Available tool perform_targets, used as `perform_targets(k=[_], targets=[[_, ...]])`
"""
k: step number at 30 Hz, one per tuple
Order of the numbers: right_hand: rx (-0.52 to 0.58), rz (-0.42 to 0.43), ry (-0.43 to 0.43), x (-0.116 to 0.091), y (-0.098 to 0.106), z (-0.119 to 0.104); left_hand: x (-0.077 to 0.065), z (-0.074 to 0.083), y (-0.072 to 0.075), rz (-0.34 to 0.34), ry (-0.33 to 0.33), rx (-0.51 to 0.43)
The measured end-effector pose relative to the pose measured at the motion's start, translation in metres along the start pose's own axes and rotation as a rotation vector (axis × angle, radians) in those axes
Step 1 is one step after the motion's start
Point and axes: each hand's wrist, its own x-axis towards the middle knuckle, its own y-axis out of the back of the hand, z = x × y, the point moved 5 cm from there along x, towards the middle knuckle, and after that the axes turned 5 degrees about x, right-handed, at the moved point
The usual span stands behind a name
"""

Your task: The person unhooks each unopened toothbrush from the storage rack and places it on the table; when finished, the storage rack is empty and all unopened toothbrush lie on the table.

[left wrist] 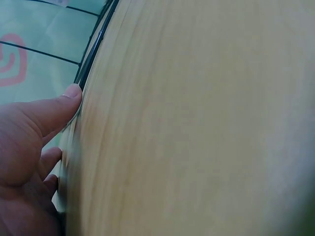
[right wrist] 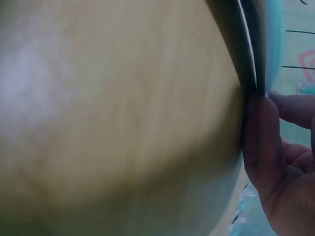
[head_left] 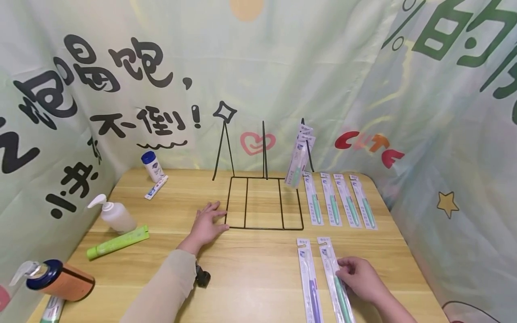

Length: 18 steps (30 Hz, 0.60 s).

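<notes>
The right hand [head_left: 361, 276] pinches the edge of a toothbrush pack with a green handle [head_left: 329, 269] between finger and thumb, at the lower right of the head view. Just left of it lies a pack with a purple handle [head_left: 307, 269]. Both are on the wooden surface [head_left: 250, 278]. The left hand [head_left: 205, 225] has its fingers and thumb apart and touches the near left corner of a black wire rack [head_left: 264, 229] in the middle. More packs [head_left: 299, 161] hang on the rack's right hook, and four green-handled packs [head_left: 332, 199] lie in a row beside it. The packs have small dark words on white tops, too tiny to read.

The cloth wall [head_left: 282, 54] has big writing. Black Chinese words at the upper left include "喝饱" and "不倒!". "CUTE" [head_left: 369, 147] is in red and orange letters at the right. A green "的" [head_left: 464, 33] and a "%" [head_left: 404, 24] are at the upper right.
</notes>
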Motion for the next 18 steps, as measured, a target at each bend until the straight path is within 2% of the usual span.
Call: perform_targets(k=[5,8,12,18], targets=[[-0.127,0.001,-0.001,-0.002,0.002,-0.006,0.0,0.001,0.0,-0.005,0.007,-0.009],[-0.142,0.011,0.025,-0.003,0.007,-0.012,0.0,0.001,-0.001,-0.006,0.008,-0.005],[-0.104,0.07,0.139,0.002,0.02,-0.037,0.0,0.001,0.0,0.001,0.004,0.0],[-0.004,0.228,0.363,0.03,0.037,-0.099,-0.001,0.001,0.001,0.0,0.0,0.005]])
